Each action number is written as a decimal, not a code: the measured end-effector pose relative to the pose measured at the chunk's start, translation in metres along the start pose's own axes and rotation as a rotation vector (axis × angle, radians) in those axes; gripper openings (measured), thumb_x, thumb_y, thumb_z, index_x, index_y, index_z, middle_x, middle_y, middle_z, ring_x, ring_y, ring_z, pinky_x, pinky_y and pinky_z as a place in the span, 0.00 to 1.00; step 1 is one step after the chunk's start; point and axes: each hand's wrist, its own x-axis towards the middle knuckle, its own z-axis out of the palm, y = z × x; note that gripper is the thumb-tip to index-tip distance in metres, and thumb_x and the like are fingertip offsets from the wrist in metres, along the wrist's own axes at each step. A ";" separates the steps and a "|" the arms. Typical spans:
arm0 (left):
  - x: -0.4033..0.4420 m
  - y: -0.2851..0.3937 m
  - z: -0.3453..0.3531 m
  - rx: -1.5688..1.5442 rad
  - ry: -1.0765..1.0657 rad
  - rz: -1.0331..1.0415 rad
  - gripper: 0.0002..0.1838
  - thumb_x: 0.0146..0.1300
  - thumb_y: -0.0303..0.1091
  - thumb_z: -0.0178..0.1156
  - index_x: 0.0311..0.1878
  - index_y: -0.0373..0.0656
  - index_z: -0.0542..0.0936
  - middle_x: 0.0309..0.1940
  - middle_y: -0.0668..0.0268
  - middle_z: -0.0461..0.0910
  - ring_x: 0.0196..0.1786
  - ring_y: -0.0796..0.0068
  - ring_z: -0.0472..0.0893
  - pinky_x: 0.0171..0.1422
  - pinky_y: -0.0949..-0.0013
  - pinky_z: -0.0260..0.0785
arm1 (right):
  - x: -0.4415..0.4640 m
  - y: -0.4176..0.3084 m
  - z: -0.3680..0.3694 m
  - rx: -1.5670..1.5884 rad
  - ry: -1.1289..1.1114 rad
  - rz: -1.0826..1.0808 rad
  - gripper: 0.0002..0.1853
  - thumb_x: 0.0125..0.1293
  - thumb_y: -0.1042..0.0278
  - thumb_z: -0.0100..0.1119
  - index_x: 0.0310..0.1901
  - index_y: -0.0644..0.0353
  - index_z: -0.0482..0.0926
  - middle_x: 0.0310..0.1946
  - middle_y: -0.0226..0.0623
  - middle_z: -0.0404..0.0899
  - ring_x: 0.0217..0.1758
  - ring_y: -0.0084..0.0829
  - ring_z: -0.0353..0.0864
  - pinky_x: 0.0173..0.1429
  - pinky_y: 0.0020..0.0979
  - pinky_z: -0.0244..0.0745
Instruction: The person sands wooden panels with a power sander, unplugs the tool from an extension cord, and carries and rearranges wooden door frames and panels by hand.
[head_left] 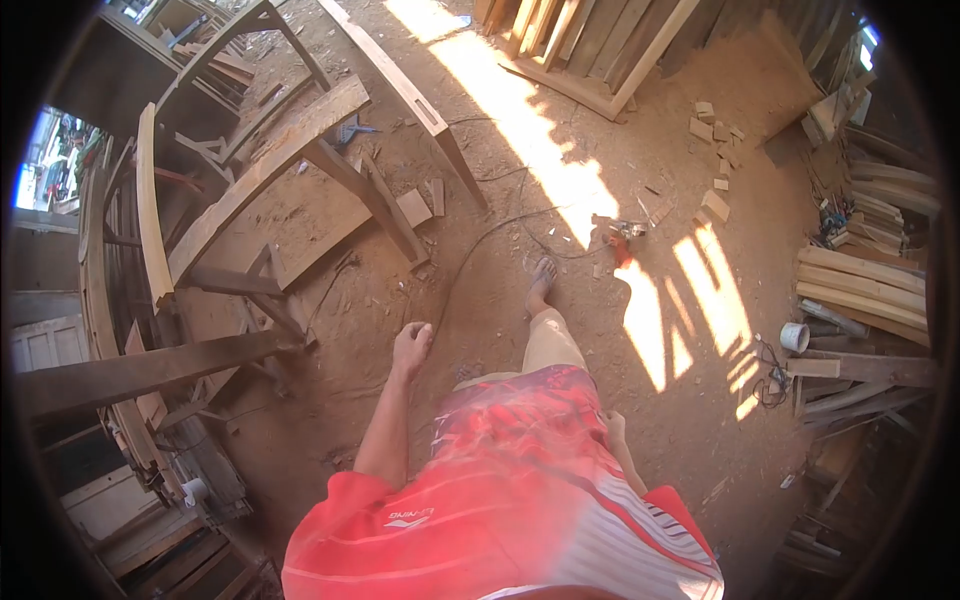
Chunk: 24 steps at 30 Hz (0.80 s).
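Observation:
My left hand (411, 350) hangs beside my body over the dusty floor, its fingers curled in with nothing visible in them. Nearest to it on that side are a wooden trestle (270, 175) and small wood offcuts (413, 208) lying on the ground. My right hand (615, 428) hangs by my right hip, touching or close to my shorts; its fingers are mostly hidden. Ahead on the floor lies a small power tool (625, 232) with red-orange parts, and a dark cord (480, 240) curves across the ground near it. One bare foot (541, 282) is forward.
A long mortised timber (400, 80) stands raised ahead. Wooden frames (600, 60) lean at the back. On the right are stacked boards (860, 285), a white round container (795, 337) and scattered blocks (715, 205). A dark beam (150, 375) juts in from the left.

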 end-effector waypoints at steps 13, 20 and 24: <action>0.240 0.344 0.006 -0.163 0.486 0.310 0.17 0.75 0.40 0.61 0.56 0.36 0.84 0.47 0.59 0.88 0.51 0.71 0.85 0.59 0.66 0.76 | 0.253 -0.198 -0.096 0.097 0.041 -0.066 0.19 0.73 0.61 0.63 0.52 0.73 0.80 0.36 0.41 0.84 0.31 0.33 0.83 0.37 0.34 0.78; 0.346 0.412 -0.018 -0.066 0.593 0.218 0.33 0.69 0.54 0.67 0.65 0.35 0.78 0.55 0.51 0.87 0.58 0.60 0.85 0.65 0.59 0.75 | 0.407 -0.410 -0.147 -0.045 -0.005 -0.276 0.16 0.75 0.61 0.63 0.51 0.69 0.80 0.33 0.36 0.83 0.29 0.25 0.83 0.33 0.28 0.77; 0.400 0.475 -0.031 0.067 0.703 0.135 0.48 0.61 0.62 0.72 0.74 0.36 0.69 0.63 0.45 0.81 0.66 0.51 0.81 0.70 0.55 0.72 | 0.504 -0.514 -0.133 -0.122 0.027 -0.480 0.14 0.75 0.63 0.62 0.50 0.68 0.81 0.32 0.34 0.83 0.29 0.23 0.82 0.33 0.27 0.77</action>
